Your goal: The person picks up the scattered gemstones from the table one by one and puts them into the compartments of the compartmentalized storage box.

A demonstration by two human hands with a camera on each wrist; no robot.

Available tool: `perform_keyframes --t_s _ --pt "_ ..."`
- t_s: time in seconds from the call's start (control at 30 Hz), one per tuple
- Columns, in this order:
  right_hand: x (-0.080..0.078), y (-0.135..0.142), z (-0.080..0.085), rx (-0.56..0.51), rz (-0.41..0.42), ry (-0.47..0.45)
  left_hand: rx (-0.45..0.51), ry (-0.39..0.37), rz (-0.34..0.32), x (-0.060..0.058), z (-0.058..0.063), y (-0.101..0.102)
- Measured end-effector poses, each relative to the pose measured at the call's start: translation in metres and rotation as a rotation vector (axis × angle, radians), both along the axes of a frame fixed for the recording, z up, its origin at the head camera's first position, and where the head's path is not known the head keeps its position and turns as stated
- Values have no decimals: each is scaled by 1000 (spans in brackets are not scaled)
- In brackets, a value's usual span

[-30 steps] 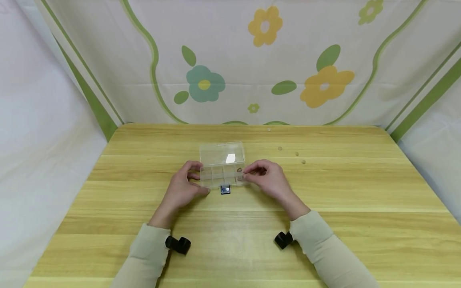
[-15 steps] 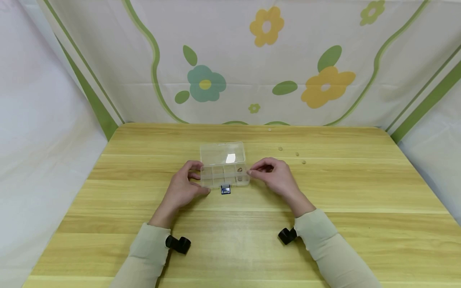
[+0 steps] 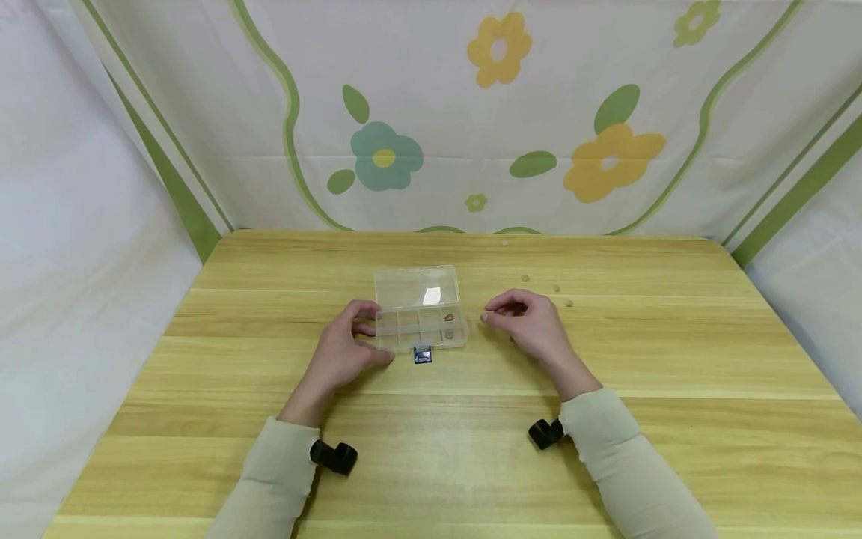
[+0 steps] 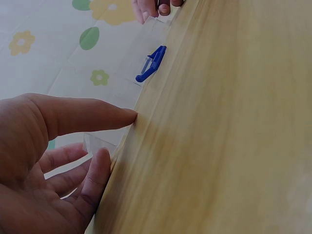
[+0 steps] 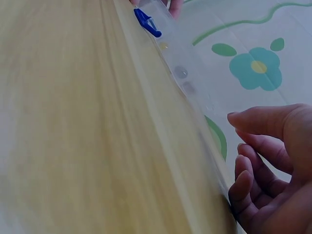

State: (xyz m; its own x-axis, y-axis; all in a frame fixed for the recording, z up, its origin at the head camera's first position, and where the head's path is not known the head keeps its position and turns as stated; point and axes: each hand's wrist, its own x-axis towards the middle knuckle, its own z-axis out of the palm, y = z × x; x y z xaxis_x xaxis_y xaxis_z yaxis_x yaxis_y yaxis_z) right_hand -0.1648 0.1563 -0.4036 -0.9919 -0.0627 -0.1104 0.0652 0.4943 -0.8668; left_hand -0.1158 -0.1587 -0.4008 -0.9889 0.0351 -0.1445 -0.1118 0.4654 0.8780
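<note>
A clear plastic compartment box (image 3: 407,320) lies on the table, its lid (image 3: 404,289) tipped back and a blue latch (image 3: 422,355) at its front. Two small round pieces (image 3: 449,318) sit in the rightmost compartments, one brownish. My left hand (image 3: 340,352) holds the box's left end, thumb along the front and fingers round the end. To the right of the box, my right hand (image 3: 532,326) hovers with thumb and index fingertips close together. In the right wrist view, no object shows between those fingertips, and the other fingers are loosely curled.
Several small pale round pieces lie at the back right of the wooden table (image 3: 431,449), one piece (image 3: 569,303) nearest the right hand. Behind the table hangs a flowered cloth (image 3: 444,112). Each sleeve carries a black wrist camera (image 3: 343,459).
My right hand has drawn away from the box's right end, moving to the right and slightly back. The left hand and the box have stayed in place.
</note>
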Motion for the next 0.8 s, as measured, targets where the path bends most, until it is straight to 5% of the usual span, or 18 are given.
perform_keyframes --t_s 0.8 --pt "-9 22 -4 97 -109 65 15 -1 0 0 -2 -1"
